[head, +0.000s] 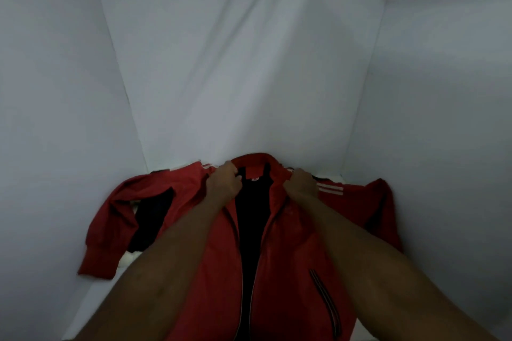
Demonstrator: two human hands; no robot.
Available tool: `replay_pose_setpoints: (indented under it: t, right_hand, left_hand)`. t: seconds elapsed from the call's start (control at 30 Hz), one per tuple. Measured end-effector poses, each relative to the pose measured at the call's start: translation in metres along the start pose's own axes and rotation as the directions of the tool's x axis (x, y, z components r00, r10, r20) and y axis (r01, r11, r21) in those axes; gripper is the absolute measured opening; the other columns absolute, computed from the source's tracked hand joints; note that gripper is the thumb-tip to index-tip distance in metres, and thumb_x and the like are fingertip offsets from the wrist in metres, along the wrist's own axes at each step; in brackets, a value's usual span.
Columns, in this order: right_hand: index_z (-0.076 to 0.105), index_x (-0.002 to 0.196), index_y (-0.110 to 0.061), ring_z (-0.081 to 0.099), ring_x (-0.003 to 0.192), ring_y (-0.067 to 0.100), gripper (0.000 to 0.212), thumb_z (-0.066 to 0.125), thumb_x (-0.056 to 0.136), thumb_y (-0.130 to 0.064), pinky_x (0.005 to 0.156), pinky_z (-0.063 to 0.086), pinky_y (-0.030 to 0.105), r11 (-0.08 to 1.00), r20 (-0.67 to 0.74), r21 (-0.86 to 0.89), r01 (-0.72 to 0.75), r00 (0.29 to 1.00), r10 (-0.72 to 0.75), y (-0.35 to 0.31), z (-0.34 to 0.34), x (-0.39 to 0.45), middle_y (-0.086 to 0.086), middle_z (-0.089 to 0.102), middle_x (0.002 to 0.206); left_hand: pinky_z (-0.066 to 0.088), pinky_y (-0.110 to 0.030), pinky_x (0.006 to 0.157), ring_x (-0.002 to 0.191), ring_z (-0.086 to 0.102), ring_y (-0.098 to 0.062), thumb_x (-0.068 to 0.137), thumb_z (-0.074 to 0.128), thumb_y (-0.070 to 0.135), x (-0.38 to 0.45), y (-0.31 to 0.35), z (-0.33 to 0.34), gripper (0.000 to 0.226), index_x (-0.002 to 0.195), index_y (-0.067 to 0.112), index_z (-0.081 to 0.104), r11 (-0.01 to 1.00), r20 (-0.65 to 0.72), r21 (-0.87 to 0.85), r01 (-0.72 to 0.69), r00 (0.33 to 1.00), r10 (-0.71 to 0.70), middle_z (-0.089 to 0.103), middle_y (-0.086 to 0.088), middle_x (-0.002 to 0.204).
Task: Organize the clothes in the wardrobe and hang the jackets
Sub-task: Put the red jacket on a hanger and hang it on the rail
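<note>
My left hand [224, 182] grips the red zip-front track jacket with white shoulder stripes [279, 252] at its left shoulder, just beside the collar [259, 159], fingers curled into the fabric. My right hand [302, 182] does the same on the other side of the collar, fingers bunched and pinching the red cloth at the shoulder seam. Both forearms reach forward over the jacket's front panels.

The jacket lies front-up and unzipped, so its dark lining [250, 219] shows in a long gap running from the collar towards me. The collar points away from me, close to the back wall of the white fabric enclosure [249, 50]. To the left of the collar one sleeve [110, 219] spreads out and folds back, its ribbed cuff lying nearer to me than the shoulder. To the right of the collar the other sleeve [379, 202] bends down along the jacket's side, with three white stripes [331, 188] just beyond my right hand. A slanted striped pocket [321, 293] sits on the front panel on the right, well nearer to me than the collar.

The jacket rests on the white floor of the enclosure [91, 302], whose wrinkled white walls rise behind and on both sides of it. A little pale material peeks from under the left sleeve; I cannot tell what it is.
</note>
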State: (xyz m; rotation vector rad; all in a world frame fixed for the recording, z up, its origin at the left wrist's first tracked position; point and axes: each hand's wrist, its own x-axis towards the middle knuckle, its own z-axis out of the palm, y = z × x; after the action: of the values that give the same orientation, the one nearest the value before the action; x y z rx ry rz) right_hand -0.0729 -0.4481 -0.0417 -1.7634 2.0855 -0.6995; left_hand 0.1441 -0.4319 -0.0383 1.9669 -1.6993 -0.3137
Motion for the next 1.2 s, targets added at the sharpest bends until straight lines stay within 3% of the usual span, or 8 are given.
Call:
replay_pose_setpoints:
  t: [0.3,0.33,0.63,0.8,0.9,1.03,1.1,1.2]
  right_hand:
    - [0.058,0.108,-0.010,0.064,0.099,0.031,0.027,0.058,0.095,-0.033,0.073,0.042,0.030,0.961,-0.187,-0.048,0.271,0.943,-0.275,-0.084,-0.119,0.019,0.010,0.065,0.110]
    - [0.059,0.109,-0.010,0.065,0.099,0.030,0.029,0.058,0.095,-0.035,0.074,0.044,0.030,0.948,-0.293,-0.039,0.317,0.903,-0.314,-0.100,-0.162,0.024,0.010,0.066,0.109]
    - [0.061,0.101,-0.009,0.066,0.094,0.034,0.023,0.052,0.098,-0.030,0.070,0.041,0.031,0.947,-0.598,0.012,0.321,0.761,-0.250,-0.160,-0.330,0.013,0.012,0.067,0.101]
    - [0.061,0.115,-0.007,0.064,0.108,0.039,0.033,0.053,0.098,-0.035,0.087,0.050,0.040,0.903,-0.750,0.278,0.329,0.662,-0.011,-0.176,-0.421,0.005,0.017,0.068,0.115]
    - [0.053,0.124,-0.009,0.068,0.103,0.039,0.053,0.058,0.090,-0.049,0.086,0.056,0.043,0.770,-0.717,0.517,0.374,0.681,0.152,-0.176,-0.466,0.009,0.016,0.067,0.119]
    - [0.044,0.136,-0.014,0.067,0.063,0.026,0.060,0.066,0.089,-0.045,0.057,0.058,0.032,0.323,-0.543,0.827,0.460,0.802,0.249,-0.168,-0.519,0.005,0.008,0.060,0.099]
    - [0.044,0.143,-0.017,0.062,0.056,0.022,0.059,0.068,0.092,-0.036,0.052,0.056,0.029,0.163,-0.513,0.858,0.488,0.831,0.214,-0.167,-0.538,0.001,0.009,0.060,0.096]
    - [0.059,0.123,-0.011,0.068,0.056,0.022,0.033,0.064,0.095,-0.028,0.061,0.063,0.035,0.080,-0.553,0.832,0.549,0.808,0.204,-0.166,-0.550,-0.003,0.018,0.071,0.104]
  left_hand:
    - [0.056,-0.037,0.084,0.096,0.067,-0.021,0.094,0.058,0.032,0.038,0.165,-0.139,0.013,0.100,0.029,0.069,0.925,-0.121,0.088,-0.369,0.918,0.377,0.073,0.004,0.107]
    - [0.056,-0.037,0.084,0.095,0.067,-0.021,0.096,0.058,0.033,0.037,0.201,-0.169,0.014,0.102,0.028,0.069,0.902,-0.191,0.103,-0.420,0.881,0.433,0.073,0.004,0.108]
    - [0.058,-0.041,0.087,0.097,0.068,-0.022,0.099,0.055,0.037,0.012,0.323,-0.279,0.023,0.113,0.026,0.068,0.810,-0.360,0.175,-0.560,0.729,0.582,0.073,0.003,0.110]
    - [0.056,-0.043,0.094,0.107,0.067,-0.024,0.100,0.052,0.034,-0.005,0.377,-0.326,0.027,0.123,0.028,0.066,0.748,-0.429,0.140,-0.649,0.641,0.636,0.072,0.001,0.118]
    - [0.053,-0.045,0.099,0.110,0.066,-0.024,0.100,0.050,0.032,-0.014,0.400,-0.341,0.035,0.133,0.030,0.060,0.730,-0.407,0.145,-0.668,0.632,0.659,0.071,0.001,0.119]
    - [0.054,-0.046,0.098,0.108,0.066,-0.025,0.098,0.052,0.036,-0.021,0.423,-0.352,0.040,0.137,0.029,0.056,0.708,-0.396,0.170,-0.685,0.610,0.686,0.072,0.003,0.113]
    - [0.053,-0.045,0.100,0.115,0.064,-0.026,0.098,0.054,0.038,-0.022,0.428,-0.358,0.044,0.140,0.029,0.054,0.728,-0.390,0.206,-0.654,0.628,0.674,0.069,0.000,0.125]
    - [0.053,-0.043,0.099,0.116,0.064,-0.026,0.096,0.055,0.039,-0.026,0.433,-0.359,0.044,0.139,0.030,0.055,0.747,-0.375,0.228,-0.625,0.652,0.660,0.067,0.000,0.128]
